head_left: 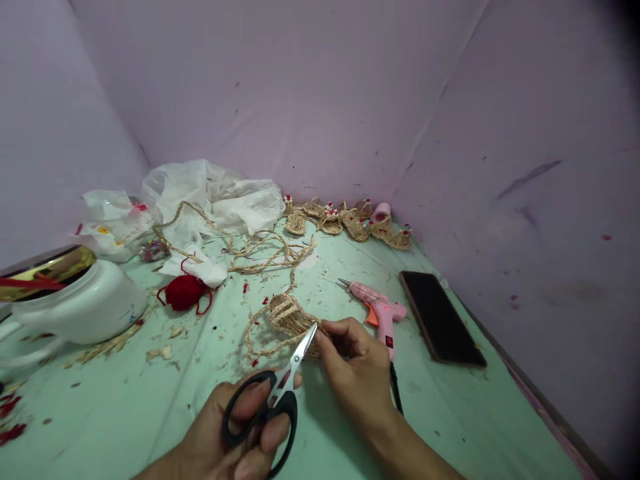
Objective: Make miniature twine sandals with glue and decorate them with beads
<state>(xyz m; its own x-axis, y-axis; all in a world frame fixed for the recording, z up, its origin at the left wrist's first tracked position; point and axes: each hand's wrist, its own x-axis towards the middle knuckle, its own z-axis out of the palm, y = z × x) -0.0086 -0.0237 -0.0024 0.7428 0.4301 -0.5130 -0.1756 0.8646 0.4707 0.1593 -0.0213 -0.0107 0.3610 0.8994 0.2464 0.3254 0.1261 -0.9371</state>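
Partly hidden by the right hand (357,373), whose fingers pinch its right edge, the coarse, straw-like braided piece (287,317) lies mid-scene, overlapped by pointed metal scissors (297,359) clasped in the left hand (220,430).

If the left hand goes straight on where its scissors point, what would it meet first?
Probably the rope piece in the right hand, by the tip of the scissors; depth is unclear.

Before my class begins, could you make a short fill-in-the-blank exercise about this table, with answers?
1. The left hand holds the ____.
2. The ball of yarn is ____ in colour.
3. The phone lies to the right of the pink ____.

Missing words: scissors; red; glue gun.
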